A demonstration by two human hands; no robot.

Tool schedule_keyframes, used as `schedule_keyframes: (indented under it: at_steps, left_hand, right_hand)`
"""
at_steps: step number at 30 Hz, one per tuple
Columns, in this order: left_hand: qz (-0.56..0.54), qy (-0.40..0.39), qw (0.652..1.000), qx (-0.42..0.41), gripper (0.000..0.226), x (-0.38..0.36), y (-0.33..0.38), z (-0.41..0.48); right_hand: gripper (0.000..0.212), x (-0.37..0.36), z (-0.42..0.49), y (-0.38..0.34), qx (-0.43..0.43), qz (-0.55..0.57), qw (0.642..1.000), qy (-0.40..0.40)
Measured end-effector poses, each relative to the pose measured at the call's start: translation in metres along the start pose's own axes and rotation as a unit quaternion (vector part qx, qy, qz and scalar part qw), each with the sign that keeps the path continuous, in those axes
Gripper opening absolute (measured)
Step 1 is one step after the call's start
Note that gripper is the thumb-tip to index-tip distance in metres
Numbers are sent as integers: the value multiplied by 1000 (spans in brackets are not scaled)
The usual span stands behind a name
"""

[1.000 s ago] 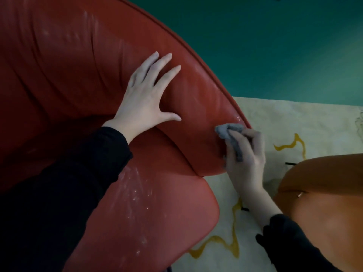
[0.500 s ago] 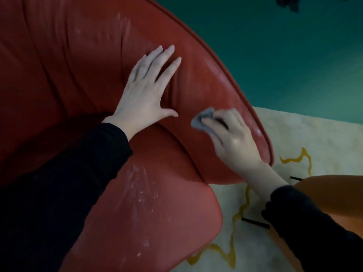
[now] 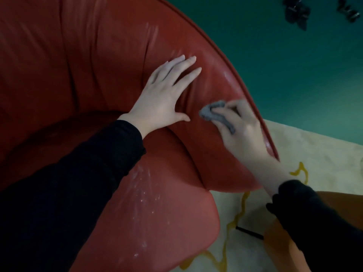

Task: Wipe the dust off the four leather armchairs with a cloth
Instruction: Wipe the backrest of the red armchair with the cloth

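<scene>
Right hand [image 3: 243,130] clamped on a bunched grey cloth [image 3: 214,112], fingers curled round it, pressing it onto the inner side panel of the red leather armchair [image 3: 98,55], just inside the piped rim. Left hand [image 3: 161,99] just left of the cloth, flat on the same leather, fingers straight and spread, holding nothing. White dust streaks [image 3: 145,193] on the seat cushion below the left wrist. Orange armchair [image 3: 282,242] under the right sleeve, on a cream rug [image 3: 314,154].
</scene>
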State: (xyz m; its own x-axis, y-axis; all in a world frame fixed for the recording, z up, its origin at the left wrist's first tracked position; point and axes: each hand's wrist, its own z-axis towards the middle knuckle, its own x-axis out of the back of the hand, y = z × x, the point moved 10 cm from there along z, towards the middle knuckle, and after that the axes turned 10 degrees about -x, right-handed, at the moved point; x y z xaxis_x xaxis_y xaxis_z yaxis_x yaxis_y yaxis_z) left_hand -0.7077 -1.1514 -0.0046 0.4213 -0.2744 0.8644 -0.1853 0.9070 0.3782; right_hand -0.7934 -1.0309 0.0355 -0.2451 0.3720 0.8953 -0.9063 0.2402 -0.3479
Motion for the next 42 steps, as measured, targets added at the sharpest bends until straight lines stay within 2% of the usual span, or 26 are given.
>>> schedule_keyframes:
  at_steps: [2,4,8,10,16,21,25,31,37,42]
  left_hand:
    - [3,-2,1000,-1,112,0,0,1]
    - [3,-4,1000,-2,112,0,1,1]
    - [3,-8,1000,-6,111,-1,1,0]
    - [6,-12,1000,-11,110,-1,1,0]
    - [28,-25,999,-31,99,-1,7,-11]
    - [12,-42,999,-17,85,-10,10,-53]
    - [4,-70,996,55,79,-15,-6,-113]
    - [8,-112,969,220,72,-25,-35,-217]
    - [9,-150,912,381,78,-41,-47,-321]
    - [10,-109,858,501,72,-46,-42,-388]
  right_hand:
    - [19,-11,-17,-5,18,-5,999,-47]
    - [20,-13,-21,-9,25,-4,998,-60]
    - [19,8,-2,-3,-7,-7,999,39]
    - [18,7,-6,-1,-15,-17,998,58]
    - [20,-34,-65,-19,43,-33,997,-54]
    - [19,-46,-75,-32,-28,26,998,-49]
    - [19,-60,-81,-38,-70,58,995,-50]
    - [18,-100,-97,-43,-123,106,982,-100]
    - [20,-155,-112,-67,-98,129,968,-193]
    - [22,-185,-119,-94,-15,138,952,-272]
